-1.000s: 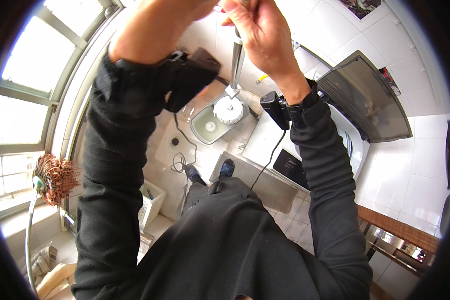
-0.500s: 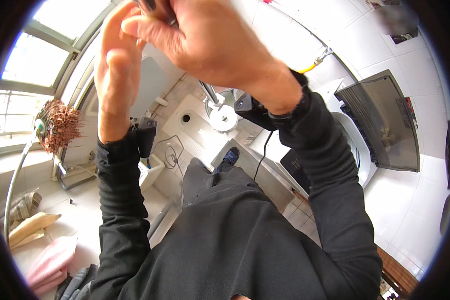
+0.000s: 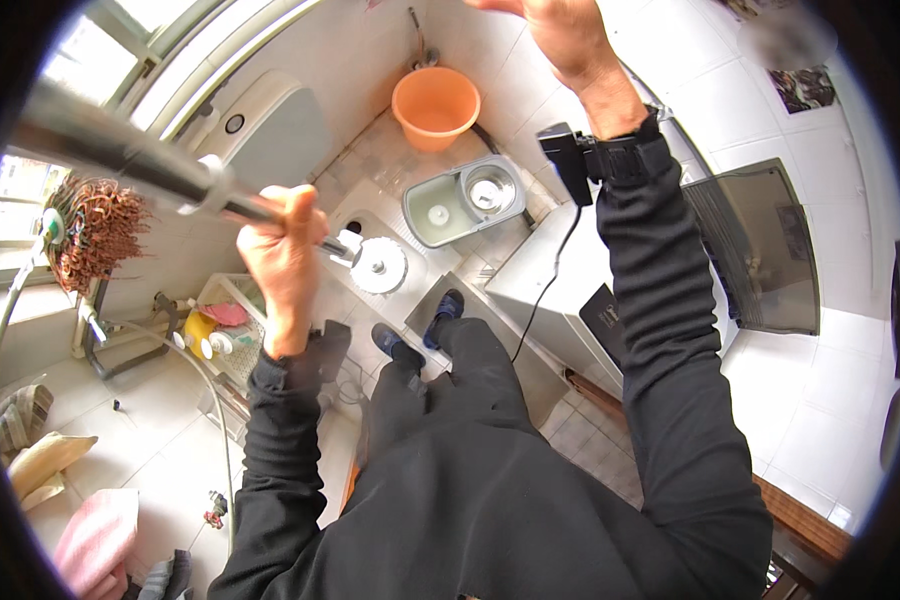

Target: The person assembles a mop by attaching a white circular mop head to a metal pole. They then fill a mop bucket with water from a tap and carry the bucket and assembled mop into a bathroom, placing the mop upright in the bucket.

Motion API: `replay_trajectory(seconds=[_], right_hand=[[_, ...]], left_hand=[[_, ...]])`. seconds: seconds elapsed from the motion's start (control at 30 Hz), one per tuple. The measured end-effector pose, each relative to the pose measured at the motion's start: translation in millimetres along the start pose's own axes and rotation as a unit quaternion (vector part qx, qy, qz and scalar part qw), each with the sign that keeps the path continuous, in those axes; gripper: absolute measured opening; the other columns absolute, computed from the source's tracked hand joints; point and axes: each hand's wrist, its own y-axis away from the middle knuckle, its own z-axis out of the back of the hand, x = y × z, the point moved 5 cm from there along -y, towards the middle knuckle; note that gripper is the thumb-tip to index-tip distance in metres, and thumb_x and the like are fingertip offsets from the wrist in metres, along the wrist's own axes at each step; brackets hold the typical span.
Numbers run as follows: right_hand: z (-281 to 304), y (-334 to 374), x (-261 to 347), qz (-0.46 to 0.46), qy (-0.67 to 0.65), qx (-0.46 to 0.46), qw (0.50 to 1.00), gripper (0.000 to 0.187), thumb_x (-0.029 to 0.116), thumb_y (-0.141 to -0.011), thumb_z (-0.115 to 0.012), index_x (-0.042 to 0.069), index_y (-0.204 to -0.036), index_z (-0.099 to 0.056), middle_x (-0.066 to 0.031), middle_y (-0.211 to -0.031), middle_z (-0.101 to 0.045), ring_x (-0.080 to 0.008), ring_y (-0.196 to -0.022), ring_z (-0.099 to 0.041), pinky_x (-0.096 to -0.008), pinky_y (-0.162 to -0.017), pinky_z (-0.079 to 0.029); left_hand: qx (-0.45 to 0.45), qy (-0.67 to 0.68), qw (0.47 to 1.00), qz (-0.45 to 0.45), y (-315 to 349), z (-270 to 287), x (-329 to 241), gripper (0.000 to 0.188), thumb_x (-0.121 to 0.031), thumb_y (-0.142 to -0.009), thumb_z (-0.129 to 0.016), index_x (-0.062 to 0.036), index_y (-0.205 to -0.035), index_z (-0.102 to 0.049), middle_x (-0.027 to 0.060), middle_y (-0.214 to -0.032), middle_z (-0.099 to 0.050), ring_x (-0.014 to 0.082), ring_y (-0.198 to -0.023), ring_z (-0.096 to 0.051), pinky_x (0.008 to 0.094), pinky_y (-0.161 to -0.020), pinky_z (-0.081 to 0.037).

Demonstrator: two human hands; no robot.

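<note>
My left hand [image 3: 285, 260] is closed around the metal pole [image 3: 180, 175] of a mop. The pole slants from the upper left, close to the camera, down to a round white mop plate [image 3: 378, 266]. No strands show on the plate, which hangs over the squat toilet [image 3: 365, 212]. My right hand [image 3: 570, 45] is raised at the top edge, apart from the pole. One finger or thumb stretches out to the left; the other fingers are cut off by the frame. A grey two-part mop bucket [image 3: 432, 238] stands on the floor beyond the plate.
An orange bucket [image 3: 436, 105] stands at the far wall. At left, a brown shaggy mop head [image 3: 100, 230] is by the window, and a white basket [image 3: 240, 290] holds bottles. Washing machine [image 3: 550, 270] with raised dark lid [image 3: 760, 250] at right. Cloths [image 3: 100, 540] lie lower left.
My hands, close together at the top before, are now apart: the left lower with the pole, the right up and to the right. The mop bucket and orange bucket have come into sight.
</note>
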Motion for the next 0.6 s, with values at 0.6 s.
replay_trajectory(seconds=[0.6], right_hand=[[43, 277, -659, -0.524, 0.396, 0.061, 0.751, 0.058, 0.03, -0.08, -0.067, -0.011, -0.119, -0.053, -0.0334, -0.118, -0.059, -0.044, -0.115, -0.056, -0.0445, -0.098, -0.045]], left_hand=[[-0.143, -0.181, 0.972, 0.033, 49, 185, -75, 0.034, -0.033, -0.1, -0.05, -0.0129, -0.075, -0.037, -0.0026, -0.063, -0.029, 0.0066, -0.053, -0.027, 0.0205, -0.048, -0.027]])
